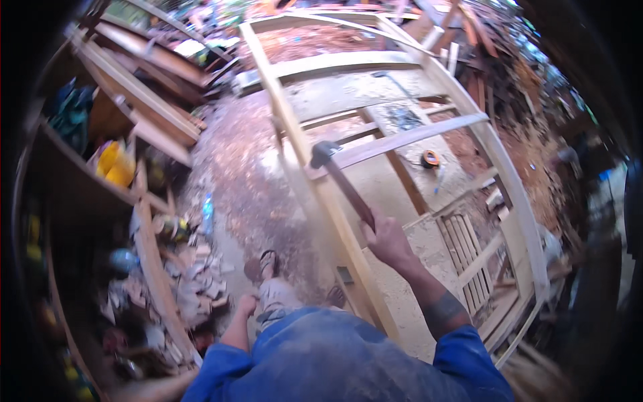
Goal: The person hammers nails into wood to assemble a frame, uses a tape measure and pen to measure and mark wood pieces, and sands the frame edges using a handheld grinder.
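Gripping with the right hand (388,241) the wooden handle of a hammer (349,193), clenched round the lower end, with the forearm stretched forward out of a blue sleeve (463,358). Slanting away from that hand, forward and to the left, up to the dark hammer head. Holding that head at the left end of a pale crosspiece (408,144), by the long left rail (338,231) of a wooden frame (514,177); cannot tell whether touching the wood or just above it.

Beyond the right hand, ahead and a little to the right, seen between the rails: an orange-and-black tape measure (430,159), with a slim blue-and-white object (439,179) just beside it. Directly right of the hand, a row of narrow wooden slats (461,248).

Well apart to the left, holding the left hand (248,306) low near the leg, curled; cannot tell whether grasping something. Just ahead of that hand, a sandalled foot (268,263). To its left, scattered wood scraps (201,285); ahead and left, a clear bluish bottle (207,214); farther off that way, a bright yellow bundle (116,166).
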A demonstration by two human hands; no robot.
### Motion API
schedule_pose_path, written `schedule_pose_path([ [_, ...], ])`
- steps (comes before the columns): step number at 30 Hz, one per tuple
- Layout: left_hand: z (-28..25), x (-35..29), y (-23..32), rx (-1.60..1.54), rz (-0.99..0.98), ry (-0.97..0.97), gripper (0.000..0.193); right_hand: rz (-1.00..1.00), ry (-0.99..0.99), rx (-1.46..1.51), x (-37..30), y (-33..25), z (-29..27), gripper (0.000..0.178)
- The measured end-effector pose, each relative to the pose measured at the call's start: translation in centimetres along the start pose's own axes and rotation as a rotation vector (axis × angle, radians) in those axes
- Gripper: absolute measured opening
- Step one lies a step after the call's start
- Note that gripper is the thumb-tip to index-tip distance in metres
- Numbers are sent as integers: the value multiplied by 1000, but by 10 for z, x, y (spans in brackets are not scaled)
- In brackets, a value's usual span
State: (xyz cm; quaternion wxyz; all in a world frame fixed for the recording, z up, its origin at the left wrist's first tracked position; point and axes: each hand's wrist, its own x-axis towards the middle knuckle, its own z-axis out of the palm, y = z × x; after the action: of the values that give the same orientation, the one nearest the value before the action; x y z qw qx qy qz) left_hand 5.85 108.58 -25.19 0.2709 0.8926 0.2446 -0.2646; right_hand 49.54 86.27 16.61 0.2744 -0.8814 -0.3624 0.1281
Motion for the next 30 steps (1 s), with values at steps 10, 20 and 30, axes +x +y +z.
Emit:
schedule_pose_path([
  [10,-121,107,-80,-871,-405,-160,33,367,380,183,-37,-66,9,27],
  [20,-232,208,-136,-839,-356,-282,32,-24,1132,504,5,-201,-2,36],
  [30,-238,195,-45,-553,-182,-478,28,628,308,19,-34,-144,107,27],
])
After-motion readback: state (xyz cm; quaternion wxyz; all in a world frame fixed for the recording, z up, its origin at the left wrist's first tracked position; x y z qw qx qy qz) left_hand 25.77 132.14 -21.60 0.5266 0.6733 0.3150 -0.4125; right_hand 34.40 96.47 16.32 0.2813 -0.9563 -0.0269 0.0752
